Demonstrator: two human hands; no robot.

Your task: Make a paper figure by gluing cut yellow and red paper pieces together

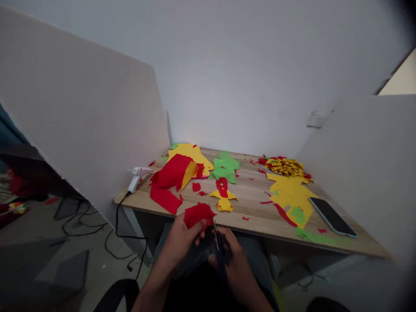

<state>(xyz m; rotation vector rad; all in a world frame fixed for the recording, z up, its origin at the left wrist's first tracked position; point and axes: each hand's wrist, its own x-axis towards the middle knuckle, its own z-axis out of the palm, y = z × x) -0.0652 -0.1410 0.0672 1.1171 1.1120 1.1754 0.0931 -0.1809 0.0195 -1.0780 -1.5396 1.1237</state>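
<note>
A red piece of felt-like sheet (197, 214) is pinched in my left hand (182, 236), just off the table's front edge. My right hand (231, 249) is closed around the dark handles of a pair of scissors (218, 239). Their blades point up and away from me and meet the right edge of the red piece. Whether they are cutting into it I cannot tell. Beyond my hands lie small yellow cut-outs (225, 204), a red strip with holes (222, 186) and several red scraps.
Larger red sheets (172, 171) and yellow sheets (186, 151) lie at the back left, green pieces (226, 167) mid-table. A white glue gun (138, 177) rests at the left edge, its cord hanging down. At right are folded yellow pieces (283, 166), yellow scraps (292, 193) and a phone (333, 216).
</note>
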